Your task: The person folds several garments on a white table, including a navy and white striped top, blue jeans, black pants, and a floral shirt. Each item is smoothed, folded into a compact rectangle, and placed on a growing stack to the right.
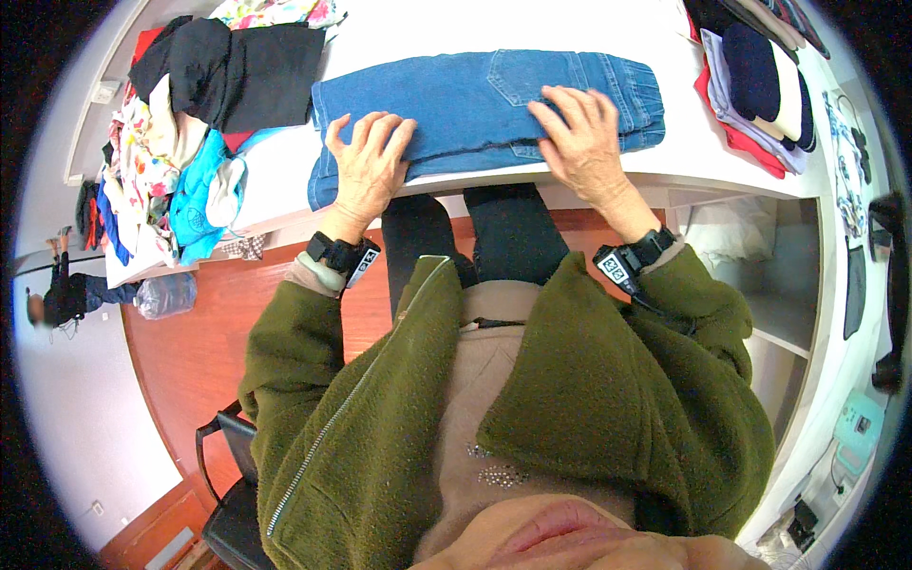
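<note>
A pair of blue denim jeans (442, 100), folded lengthwise, lies across the white table before me. Its elastic waistband (645, 103) points right, and a stitched back pocket (527, 75) faces up. The hem end of the legs is at the left. My left hand (370, 160) rests on the denim near that hem, fingers spread and bent. On the pocket's lower edge, close to the waistband, lies my right hand (584, 146) with its fingers apart and slightly blurred. Neither hand appears to grip the cloth.
At the left lies a heap of loose clothes (153, 171), with black garments (235, 71) near the jeans. A stack of folded clothes (762, 85) stands at the right. Behind me is a black chair (239, 513). Another person (64, 292) is at the far left.
</note>
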`<state>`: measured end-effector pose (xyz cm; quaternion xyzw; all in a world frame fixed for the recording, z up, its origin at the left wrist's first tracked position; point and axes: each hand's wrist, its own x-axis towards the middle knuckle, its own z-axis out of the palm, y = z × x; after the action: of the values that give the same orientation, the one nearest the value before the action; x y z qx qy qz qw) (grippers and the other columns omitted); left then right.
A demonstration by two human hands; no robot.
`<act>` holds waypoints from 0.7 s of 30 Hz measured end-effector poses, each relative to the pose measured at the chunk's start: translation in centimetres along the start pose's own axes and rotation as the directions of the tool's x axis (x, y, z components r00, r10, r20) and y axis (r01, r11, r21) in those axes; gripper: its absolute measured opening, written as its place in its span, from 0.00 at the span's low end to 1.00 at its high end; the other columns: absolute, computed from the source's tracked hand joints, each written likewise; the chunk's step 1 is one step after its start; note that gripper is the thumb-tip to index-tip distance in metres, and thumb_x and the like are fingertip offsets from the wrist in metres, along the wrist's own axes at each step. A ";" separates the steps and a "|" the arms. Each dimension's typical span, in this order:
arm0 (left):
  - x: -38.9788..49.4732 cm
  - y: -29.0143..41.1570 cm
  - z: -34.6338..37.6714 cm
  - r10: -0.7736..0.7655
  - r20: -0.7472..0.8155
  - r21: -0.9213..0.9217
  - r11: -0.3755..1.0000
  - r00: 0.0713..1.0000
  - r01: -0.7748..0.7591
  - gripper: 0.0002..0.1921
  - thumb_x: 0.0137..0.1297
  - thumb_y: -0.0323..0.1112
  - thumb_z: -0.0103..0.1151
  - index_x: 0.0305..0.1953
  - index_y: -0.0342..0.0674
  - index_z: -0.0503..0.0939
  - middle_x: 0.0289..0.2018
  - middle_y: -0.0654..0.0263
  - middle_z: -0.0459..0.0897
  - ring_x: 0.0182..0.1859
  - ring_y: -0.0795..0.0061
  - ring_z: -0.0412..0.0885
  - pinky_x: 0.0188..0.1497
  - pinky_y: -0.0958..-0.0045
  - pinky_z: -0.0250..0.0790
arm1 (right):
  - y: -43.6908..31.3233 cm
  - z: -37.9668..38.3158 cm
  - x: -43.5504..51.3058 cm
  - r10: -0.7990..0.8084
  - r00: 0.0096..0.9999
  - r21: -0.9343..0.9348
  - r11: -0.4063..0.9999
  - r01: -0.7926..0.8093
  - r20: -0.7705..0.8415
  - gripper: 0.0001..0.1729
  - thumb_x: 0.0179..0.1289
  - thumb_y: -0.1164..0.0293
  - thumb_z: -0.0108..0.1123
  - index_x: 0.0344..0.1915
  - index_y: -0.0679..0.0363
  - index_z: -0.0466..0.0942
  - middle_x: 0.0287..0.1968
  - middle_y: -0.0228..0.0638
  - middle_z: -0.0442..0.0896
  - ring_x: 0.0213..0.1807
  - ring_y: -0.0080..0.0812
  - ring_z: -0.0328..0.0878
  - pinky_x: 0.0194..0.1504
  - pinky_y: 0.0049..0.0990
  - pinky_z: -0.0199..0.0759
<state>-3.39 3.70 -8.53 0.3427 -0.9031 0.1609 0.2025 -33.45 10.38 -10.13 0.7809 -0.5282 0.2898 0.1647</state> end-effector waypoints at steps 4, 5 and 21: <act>0.0 0.1 0.6 0.057 -0.028 -0.018 0.998 0.998 -0.058 0.17 0.49 0.28 0.62 0.42 0.50 0.76 0.37 0.72 0.74 0.46 0.72 0.74 0.61 0.52 0.52 | -1.6 2.1 0.7 -0.035 0.999 0.131 0.991 0.033 0.012 0.21 0.52 0.73 0.61 0.49 0.55 0.76 0.47 0.35 0.75 0.49 0.37 0.71 0.50 0.35 0.65; -0.1 0.1 0.8 0.056 -0.020 -0.016 0.998 0.998 -0.056 0.15 0.49 0.28 0.61 0.41 0.50 0.75 0.36 0.71 0.74 0.45 0.72 0.74 0.60 0.52 0.52 | -1.8 2.5 0.7 -0.050 0.999 0.161 0.986 0.046 0.016 0.20 0.53 0.72 0.60 0.48 0.55 0.76 0.44 0.35 0.75 0.46 0.36 0.71 0.47 0.34 0.66; -1.3 -0.7 0.3 0.262 0.080 -0.006 0.965 0.962 -0.262 0.07 0.56 0.32 0.53 0.37 0.47 0.72 0.30 0.68 0.67 0.37 0.71 0.69 0.40 0.71 0.62 | -1.5 2.5 -0.5 -0.275 0.961 0.203 0.941 0.272 -0.014 0.10 0.55 0.67 0.65 0.35 0.55 0.73 0.31 0.30 0.69 0.34 0.32 0.71 0.34 0.30 0.66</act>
<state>-2.11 3.77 -9.29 0.2269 -0.9476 0.1742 0.1422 -31.56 9.92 -12.35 0.8614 -0.3836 0.3109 0.1189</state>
